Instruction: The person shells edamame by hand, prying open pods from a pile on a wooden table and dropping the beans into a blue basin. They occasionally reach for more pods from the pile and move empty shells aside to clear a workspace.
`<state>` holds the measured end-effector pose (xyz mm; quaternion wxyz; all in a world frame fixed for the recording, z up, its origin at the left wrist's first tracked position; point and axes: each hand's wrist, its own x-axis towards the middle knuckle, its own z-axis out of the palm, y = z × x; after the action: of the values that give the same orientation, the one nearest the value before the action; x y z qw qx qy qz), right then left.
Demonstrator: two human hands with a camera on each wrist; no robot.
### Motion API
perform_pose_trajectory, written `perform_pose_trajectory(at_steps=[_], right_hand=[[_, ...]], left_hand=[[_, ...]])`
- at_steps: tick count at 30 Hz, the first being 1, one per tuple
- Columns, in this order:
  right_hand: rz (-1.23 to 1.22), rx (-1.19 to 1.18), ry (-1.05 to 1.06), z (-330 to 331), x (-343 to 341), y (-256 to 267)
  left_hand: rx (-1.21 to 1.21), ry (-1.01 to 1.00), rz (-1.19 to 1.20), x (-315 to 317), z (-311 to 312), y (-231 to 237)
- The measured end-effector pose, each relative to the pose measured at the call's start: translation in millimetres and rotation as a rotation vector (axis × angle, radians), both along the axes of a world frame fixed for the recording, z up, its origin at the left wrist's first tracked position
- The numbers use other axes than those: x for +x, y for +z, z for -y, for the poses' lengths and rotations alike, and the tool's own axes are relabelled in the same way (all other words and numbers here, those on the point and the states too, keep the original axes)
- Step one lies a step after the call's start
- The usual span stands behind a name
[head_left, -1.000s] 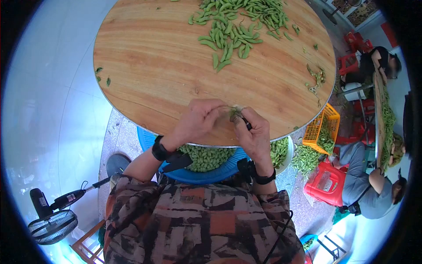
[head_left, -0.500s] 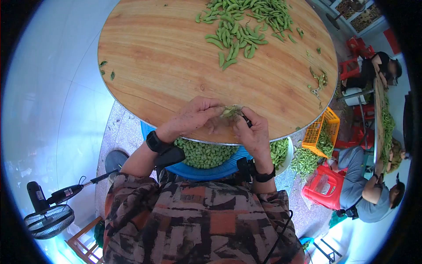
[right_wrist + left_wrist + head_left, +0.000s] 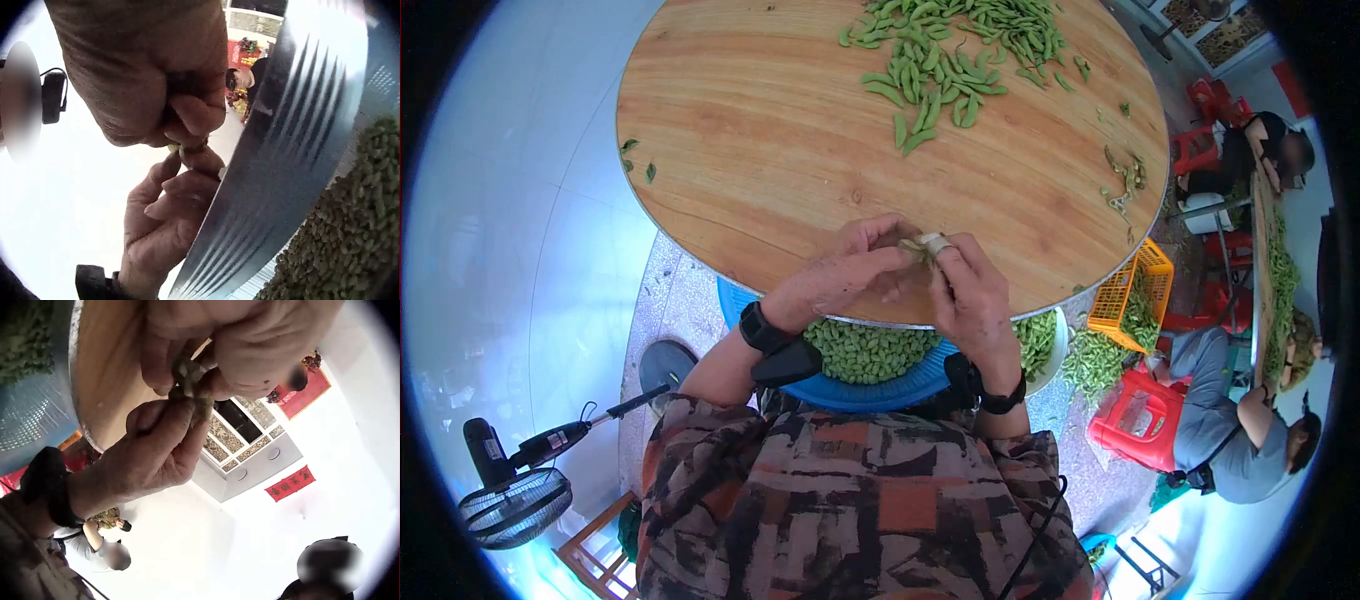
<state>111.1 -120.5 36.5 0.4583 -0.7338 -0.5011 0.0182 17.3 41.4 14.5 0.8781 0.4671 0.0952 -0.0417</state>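
Observation:
Over the table's near edge, my left hand and right hand meet fingertip to fingertip. Between them is a small green bean pod, pinched by both and partly hidden. A whitish band shows at the right fingertips. In the left wrist view the pod looks split and pale inside; in the right wrist view the fingers hide most of it. Below the hands, a blue basket holds many shelled green beans. Farther back on the round wooden table lies a heap of green pods.
Scraps of empty pods lie at the table's right. Beyond its edge are a pale bowl of pods, a yellow crate and a red stool. People sit at another table on the right. A fan stands at lower left.
Both hands stay together, their fingers shifting around the pod. A black item seen earlier at my right fingers is now out of sight, and the whitish band shows there.

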Motion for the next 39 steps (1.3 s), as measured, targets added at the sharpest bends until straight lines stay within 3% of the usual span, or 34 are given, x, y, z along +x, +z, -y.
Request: perform_pose_trajectory(at_steps=[2,4,8,10,14,16,18,21,25,27,28,30,34,39], right_hand=[[0.04,-0.012,-0.011,-1.8,-6.8,0.7],[0.084,-0.021,-0.021,-2.8,-7.2,0.8],[-0.133,0.041,-0.053,1.7,6.3,-2.8],[-0.191,0.035,-0.058,4.4,9.4,-5.9],[-0.41,0.112,-0.041,11.7,10.9,-11.7],[-0.455,0.131,-0.047,17.6,12.1,-8.6],[-0.693,0.201,-0.108,29.5,11.9,4.2],[-0.742,0.229,-0.123,62.9,24.1,15.6],[-0.527,0.008,-0.053,126.2,52.6,21.9],[-0.281,-0.279,0.043,154.1,62.0,22.4],[-0.283,-0.278,0.039,165.9,63.3,18.9],[-0.32,-0.53,-0.172,180.3,62.0,11.7],[-0.308,-0.527,-0.293,171.1,59.7,14.8],[-0.359,-0.365,-0.123,140.8,57.5,16.2]], left_hand=[[-0.058,0.025,0.019,-0.1,6.1,-4.3],[-0.272,0.103,-0.015,-0.1,11.4,-7.9],[-0.278,0.137,-0.06,-4.3,14.4,-3.9],[-0.357,0.028,0.086,-8.0,9.2,-11.0],[-0.341,0.093,-0.003,-9.8,15.4,-2.2],[-0.56,0.032,0.079,-9.9,15.4,-1.1],[-0.539,0.053,0.06,-10.0,15.4,4.7],[-0.533,0.076,0.056,-11.4,14.9,9.7],[-0.556,0.1,0.046,-11.8,14.5,14.5],[-0.542,0.102,0.042,-11.7,15.4,17.3],[-0.527,0.104,0.041,-10.9,16.1,17.8],[-0.523,0.085,0.045,-10.9,16.1,15.6],[-0.555,0.068,0.04,-10.7,17.0,13.9],[-0.479,0.065,0.048,-13.0,15.8,11.0]])
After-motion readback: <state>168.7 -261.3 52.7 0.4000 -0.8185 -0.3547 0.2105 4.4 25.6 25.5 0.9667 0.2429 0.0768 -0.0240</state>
